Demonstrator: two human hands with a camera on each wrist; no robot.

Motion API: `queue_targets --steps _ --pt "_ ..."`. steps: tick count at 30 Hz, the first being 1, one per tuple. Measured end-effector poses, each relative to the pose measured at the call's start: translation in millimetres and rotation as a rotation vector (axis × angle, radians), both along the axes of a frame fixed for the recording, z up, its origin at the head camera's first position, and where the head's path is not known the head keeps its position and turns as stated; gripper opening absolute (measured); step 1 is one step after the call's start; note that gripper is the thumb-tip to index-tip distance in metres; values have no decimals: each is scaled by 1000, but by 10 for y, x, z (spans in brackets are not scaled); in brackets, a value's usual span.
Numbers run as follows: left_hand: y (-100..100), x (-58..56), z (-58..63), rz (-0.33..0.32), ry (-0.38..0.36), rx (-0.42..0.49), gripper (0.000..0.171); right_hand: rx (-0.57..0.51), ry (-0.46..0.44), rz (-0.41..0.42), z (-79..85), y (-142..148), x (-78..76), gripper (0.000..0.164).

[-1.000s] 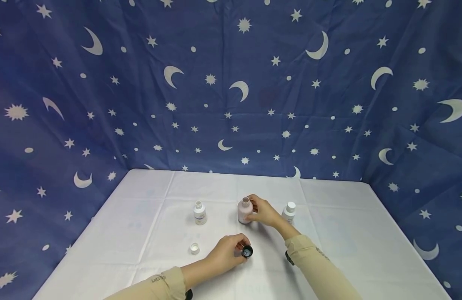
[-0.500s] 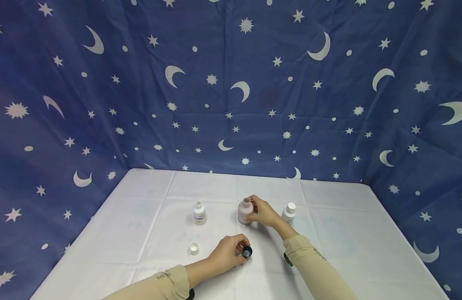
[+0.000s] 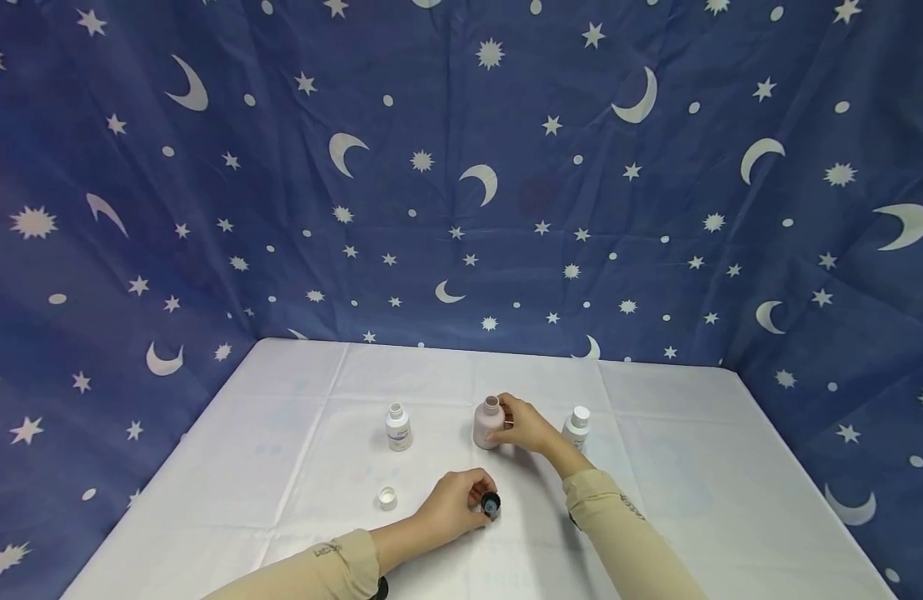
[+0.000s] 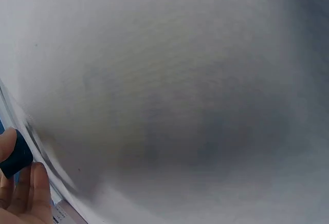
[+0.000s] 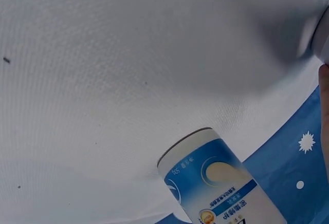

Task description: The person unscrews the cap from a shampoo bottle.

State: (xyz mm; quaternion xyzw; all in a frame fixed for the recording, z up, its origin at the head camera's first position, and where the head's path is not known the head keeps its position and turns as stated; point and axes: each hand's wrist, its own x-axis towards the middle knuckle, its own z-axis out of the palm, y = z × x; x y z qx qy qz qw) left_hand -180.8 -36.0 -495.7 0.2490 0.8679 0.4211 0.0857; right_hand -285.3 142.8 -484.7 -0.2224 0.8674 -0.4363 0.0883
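1. Fingers of the right hand (image 3: 529, 429) curl round the pink bottle (image 3: 486, 427), which stands upright and uncapped just below the centre of the head view, its mouth showing.
2. Thumb and fingers of the left hand (image 3: 450, 504) pinch the black cap (image 3: 491, 505) at lower centre, nearer the bottom edge than the pink bottle and apart from it. The cap's hollow side shows here.
3. From the left wrist, the same cap sits at the lower left edge, and its smooth dark outer wall shows instead of the hollow. Blurred cloth fills most of that frame.
4. From the right wrist, only a sliver of the pink bottle and part of a finger reach the right edge; how the whole hand closes cannot be told there.
5. That view does give, at lower centre, a blue printed label (image 5: 218, 180) with characters and a yellow shape on a white bottle; the head view shows no such label clearly.
6. Left of the pink bottle in the head view stands an open white bottle (image 3: 398, 428), with a white cap (image 3: 387, 498) lying below it in the frame.
7. Right of centre, a capped white bottle (image 3: 576, 427) stands partly behind the right forearm.
8. White cloth (image 3: 656, 467) covers the table; a blue star-and-moon curtain (image 3: 401, 192) fills the upper frame.
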Motion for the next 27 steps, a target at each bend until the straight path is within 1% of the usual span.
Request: queue_targets --steps 4,8,11,15,20,27 --pt "-26 -7 -28 -10 -6 -2 32 21 1 -12 -10 -12 7 59" --pt "-43 -38 -52 7 0 -1 32 35 23 1 -15 -23 -2 60" --pt "-30 -66 -55 3 5 -1 32 36 38 0 -11 -10 1 59" --pt "-10 -85 -47 0 4 4 30 31 31 0 -1 0 4 58" --pt "7 -99 -20 5 7 -23 30 27 25 -3 7 5 8 58" --pt "11 -121 -18 22 7 -71 29 48 53 3 -12 16 5 58"
